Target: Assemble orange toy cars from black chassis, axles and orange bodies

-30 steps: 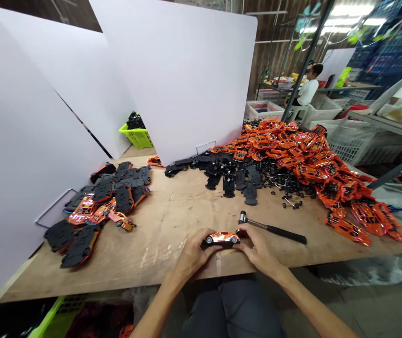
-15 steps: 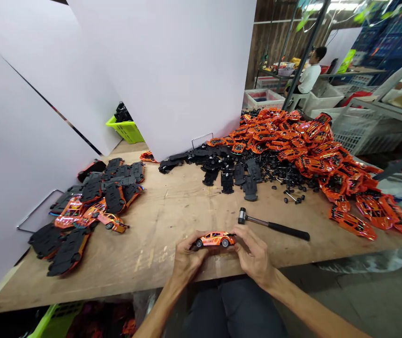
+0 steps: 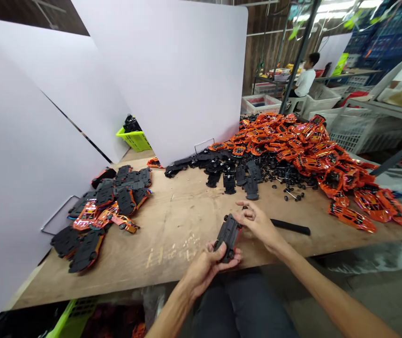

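Note:
My left hand grips the near end of a toy car, which is turned underside up so its black base shows. My right hand pinches the car's far end with fingers closed. Both hands hold it just above the front of the wooden table. A small hammer lies behind my right hand, with only its black handle showing.
Finished cars and black bases are heaped at the left. A big pile of orange car bodies fills the right, with black bases and loose axles beside it. White divider panels stand behind. A person sits far back.
The car was upright with its orange body showing between both hands; now it is flipped underside up and turned lengthwise. The view has tilted slightly.

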Demonstrator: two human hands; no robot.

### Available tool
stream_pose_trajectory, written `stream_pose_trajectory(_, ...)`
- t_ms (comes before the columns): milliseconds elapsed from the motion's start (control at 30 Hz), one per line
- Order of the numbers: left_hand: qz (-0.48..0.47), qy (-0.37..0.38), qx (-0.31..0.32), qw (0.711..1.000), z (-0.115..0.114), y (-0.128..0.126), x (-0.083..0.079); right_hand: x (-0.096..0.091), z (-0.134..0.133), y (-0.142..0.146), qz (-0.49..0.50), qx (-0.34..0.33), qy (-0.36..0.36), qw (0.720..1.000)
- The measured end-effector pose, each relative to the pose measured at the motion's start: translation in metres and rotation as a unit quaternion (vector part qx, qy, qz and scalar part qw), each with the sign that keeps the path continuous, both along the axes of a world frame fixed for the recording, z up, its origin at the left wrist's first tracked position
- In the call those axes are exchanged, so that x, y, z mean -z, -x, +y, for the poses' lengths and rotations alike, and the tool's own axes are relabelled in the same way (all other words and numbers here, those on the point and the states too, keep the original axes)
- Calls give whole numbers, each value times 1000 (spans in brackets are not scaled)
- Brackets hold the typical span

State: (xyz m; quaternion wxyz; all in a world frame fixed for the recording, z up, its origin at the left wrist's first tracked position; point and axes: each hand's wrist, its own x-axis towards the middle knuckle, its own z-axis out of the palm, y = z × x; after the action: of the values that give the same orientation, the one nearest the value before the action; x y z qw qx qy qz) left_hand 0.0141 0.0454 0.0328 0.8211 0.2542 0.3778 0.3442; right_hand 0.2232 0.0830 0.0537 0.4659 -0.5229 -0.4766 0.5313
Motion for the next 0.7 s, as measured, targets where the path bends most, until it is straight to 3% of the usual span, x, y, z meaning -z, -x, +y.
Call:
stream_pose_trajectory(100,-58,144,-59,986,2,-3,3,16,8,-29,-161,7,-51,986)
stream_pose_trajectory(200,-87,218,-101,967,5,0,2,37,3,-69,-392,34,-185,901)
stream_pose_trajectory(233,-98,229,-113,962,6,1,2,45,-2,-81,-437,29,-209,874)
stream_pose_trajectory(300,-109,234,-131,957,6,3,2,62,-11,-100,-478,12,-228,848)
stream_pose_trajectory(433,-63,156,-132,977,12,16,5,92,-23,-115,-491,40,-257,832)
stream_pose_trajectory(500,38,42,-141,988,28,40,0,101,-24,-116,-493,57,-277,823)
stream_pose_trajectory(533,139,-32,-160,977,39,57,-6,105,-24,-115,-494,60,-285,819)
stream_pose_trajectory(567,253,-103,-186,944,54,78,-14,107,-23,-114,-494,62,-293,816)
stream_pose_trajectory(600,396,-169,-218,876,70,102,-24,108,-23,-114,-493,63,-299,814)
stream_pose_trajectory(633,552,-202,-251,769,86,127,-35,108,-22,-113,-493,65,-303,813)
stream_pose_trajectory(667,614,-193,-286,710,103,153,-46,107,-22,-112,-494,69,-306,811)
stream_pose_trajectory(700,649,-183,-312,669,118,178,-56,107,-23,-111,-497,73,-306,809)
